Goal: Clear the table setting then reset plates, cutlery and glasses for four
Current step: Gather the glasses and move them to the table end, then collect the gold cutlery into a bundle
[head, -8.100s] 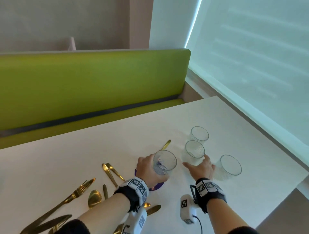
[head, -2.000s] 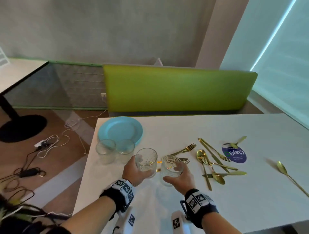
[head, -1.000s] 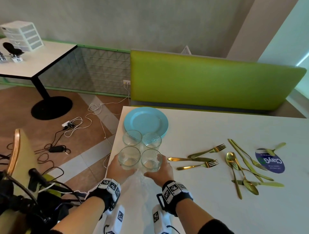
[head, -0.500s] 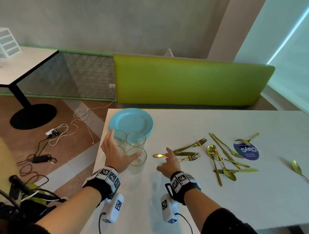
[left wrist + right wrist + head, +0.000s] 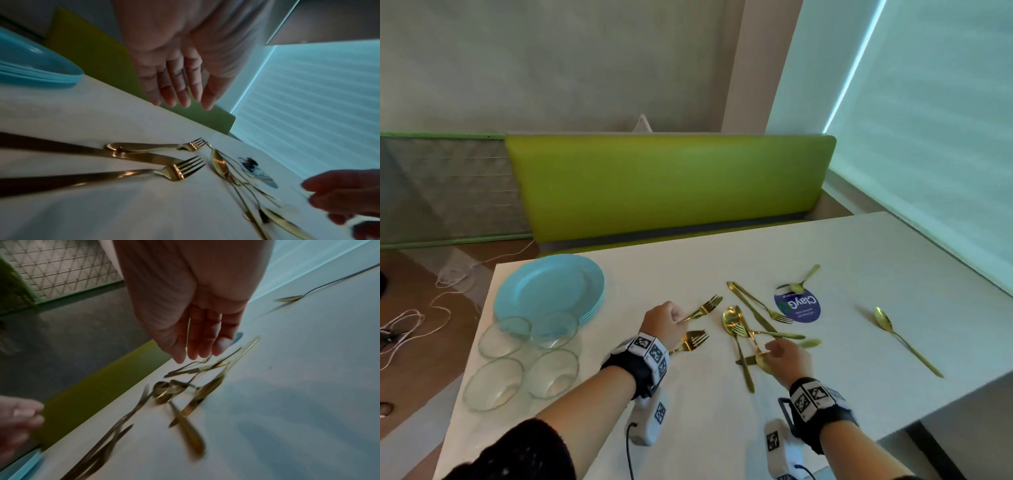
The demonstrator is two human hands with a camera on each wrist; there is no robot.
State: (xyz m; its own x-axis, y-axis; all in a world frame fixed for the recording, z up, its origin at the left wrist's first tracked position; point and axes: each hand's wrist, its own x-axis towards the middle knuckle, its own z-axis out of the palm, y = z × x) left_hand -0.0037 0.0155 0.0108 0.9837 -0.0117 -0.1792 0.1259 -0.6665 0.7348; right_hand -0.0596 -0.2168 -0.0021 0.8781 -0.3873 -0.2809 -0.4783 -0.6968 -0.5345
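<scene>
Both hands have left the four clear drinking glasses (image 5: 524, 356) and moved to the scattered gold cutlery (image 5: 753, 329). Left hand (image 5: 666, 323) and right hand (image 5: 786, 356) hover apart, fingers relaxed, grasping nothing. One stack of light-blue plates (image 5: 548, 287) stands beside the glasses.

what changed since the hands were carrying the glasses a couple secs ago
Both hands let go of the four clear glasses, now grouped beside the light blue plates. The left hand moved right over two gold forks; the right hand reached the gold cutlery pile. The plates stayed put.
</scene>
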